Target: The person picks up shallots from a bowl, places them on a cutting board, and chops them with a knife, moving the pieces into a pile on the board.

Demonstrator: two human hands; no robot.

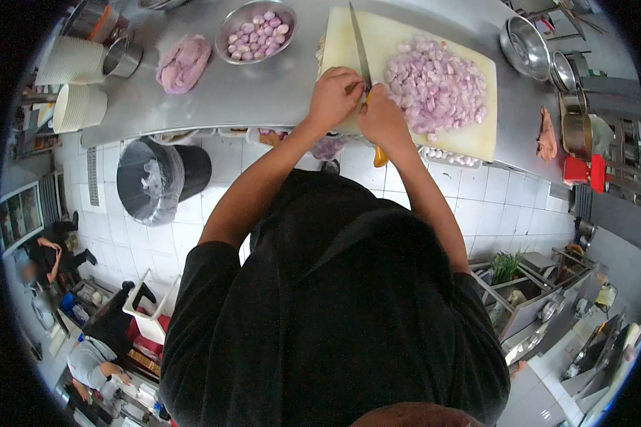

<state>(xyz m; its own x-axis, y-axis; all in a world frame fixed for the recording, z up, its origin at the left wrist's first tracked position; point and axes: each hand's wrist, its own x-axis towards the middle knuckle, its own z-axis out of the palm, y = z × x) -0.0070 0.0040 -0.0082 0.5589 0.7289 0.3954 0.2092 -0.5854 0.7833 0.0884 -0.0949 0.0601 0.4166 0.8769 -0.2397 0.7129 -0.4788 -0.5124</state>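
My right hand [384, 117] is closed around the yellow handle of a kitchen knife [360, 46], whose long blade points away from me. Close beside it, near the base of the blade, my left hand [335, 96] has its fingers curled in; whatever they hold is hidden. Both hands are over the near left part of a pale cutting board [340, 39]. A large heap of cut shallots [434, 85] covers the board's right side. To the left of the board, a metal bowl [293, 34] contains several whole peeled shallots [256, 35].
A pinkish bundle [184, 64] lies on the steel table [142, 92]. White container stacks [70, 62] stand at left, metal bowls [525, 47] and a red object [584, 171] at right. A lined black bin [196, 171] is on the floor. Other people [92, 363] are at lower left.
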